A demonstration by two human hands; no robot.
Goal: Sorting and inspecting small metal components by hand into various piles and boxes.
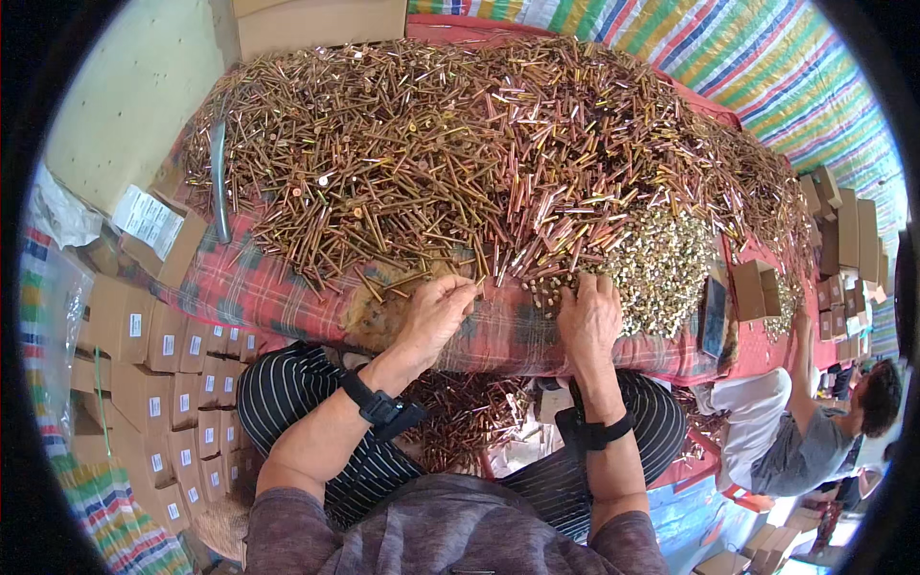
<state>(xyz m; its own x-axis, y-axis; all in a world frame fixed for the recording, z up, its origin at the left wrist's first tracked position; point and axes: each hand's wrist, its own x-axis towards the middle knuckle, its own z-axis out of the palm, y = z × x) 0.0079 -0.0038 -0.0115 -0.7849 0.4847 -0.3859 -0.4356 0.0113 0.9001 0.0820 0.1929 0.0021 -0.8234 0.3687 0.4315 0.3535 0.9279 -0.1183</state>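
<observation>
My left hand (439, 314) is closed in a pinch just in front of the heap, its fingertips beside a thin metal piece too small to make out. Beyond it lies a heap of long brass-coloured screws (383, 182). Reddish metal sleeves (546, 192) are heaped to the right of them. My right hand (589, 318) has its fingers bent and pressed together at the left edge of a pile of small shiny nuts (661, 268). Whatever its fingertips hold is hidden. Both hands are over a red plaid cloth (498, 335), and each wrist wears a black strap.
Small labelled cartons (172, 383) are stacked at the left. A curved metal strip (220, 182) stands at the heap's left edge. An open carton (755, 289) and a dark block (713, 318) are on the right. Farther right, a person (815, 431) reaches toward the heap.
</observation>
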